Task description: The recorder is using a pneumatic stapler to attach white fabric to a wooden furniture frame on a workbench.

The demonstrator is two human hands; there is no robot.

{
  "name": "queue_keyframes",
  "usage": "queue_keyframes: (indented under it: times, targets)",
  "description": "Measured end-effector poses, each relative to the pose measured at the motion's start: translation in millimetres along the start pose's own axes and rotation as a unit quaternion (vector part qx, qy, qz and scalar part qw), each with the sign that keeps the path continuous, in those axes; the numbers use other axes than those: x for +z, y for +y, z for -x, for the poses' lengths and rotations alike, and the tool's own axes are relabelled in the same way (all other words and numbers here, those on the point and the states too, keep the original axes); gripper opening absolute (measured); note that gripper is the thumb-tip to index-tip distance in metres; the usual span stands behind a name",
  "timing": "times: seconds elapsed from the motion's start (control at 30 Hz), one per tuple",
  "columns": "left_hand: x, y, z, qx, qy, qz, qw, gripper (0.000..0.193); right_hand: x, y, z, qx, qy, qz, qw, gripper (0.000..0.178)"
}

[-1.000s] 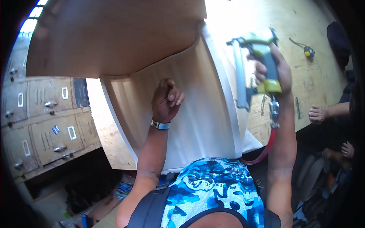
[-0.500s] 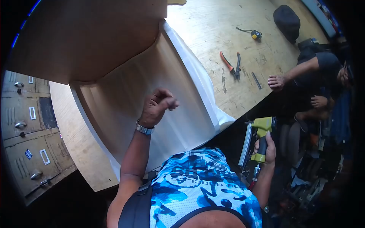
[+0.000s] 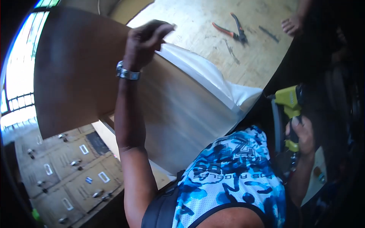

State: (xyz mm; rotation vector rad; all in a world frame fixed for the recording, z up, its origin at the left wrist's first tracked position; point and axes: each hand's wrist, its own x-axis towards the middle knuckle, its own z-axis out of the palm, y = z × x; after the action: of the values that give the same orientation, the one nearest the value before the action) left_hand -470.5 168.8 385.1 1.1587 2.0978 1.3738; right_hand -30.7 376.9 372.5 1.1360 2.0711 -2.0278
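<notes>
In my right hand (image 3: 304, 133) is a yellow-green pneumatic stapler (image 3: 289, 99), gripped by its dark handle and held off to the right of my body. A hose fitting shows at its lower end. My left hand (image 3: 146, 43), wearing a metal watch at the wrist, is raised over the corner of a brown panelled furniture piece (image 3: 175, 95). Its fingers are curled with the thumb against them; whatever they may hold is too small and blurred to make out. White fabric (image 3: 213, 68) wraps the piece's right edge and hangs loosely at the near corner. A curved brown panel (image 3: 76, 72) stands up at the piece's far-left side.
Pliers (image 3: 235, 34) with orange and black handles and a thin dark strip (image 3: 269, 34) lie on the wooden worktable (image 3: 190, 22). Another person's hand (image 3: 292, 26) is at the table's far right. Worn metal lockers (image 3: 72, 171) stand at left, below a barred window (image 3: 19, 83).
My left hand has risen from above the panel's middle toward its far corner. The view has swung left, bringing in the window. The stapler stays in my right hand.
</notes>
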Motion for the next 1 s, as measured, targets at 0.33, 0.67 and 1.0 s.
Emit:
queue_keyframes:
  times: [0.33, 0.67, 1.0]
  targets:
    - [48, -46, -52, -0.166, -0.506, -0.391, 0.751, 0.065, -3, -4, -27, -0.005, -0.044, -0.258, 0.965, 0.052]
    - [34, -15, -70, -0.245, -0.565, -0.373, 0.694, 0.055, 40, -30, -68, -0.021, -0.181, -0.367, 0.912, 0.052]
    - [44, -31, -54, -0.217, -0.553, -0.341, 0.728, 0.039, 92, -43, -107, 0.123, -0.245, -0.459, 0.845, 0.049]
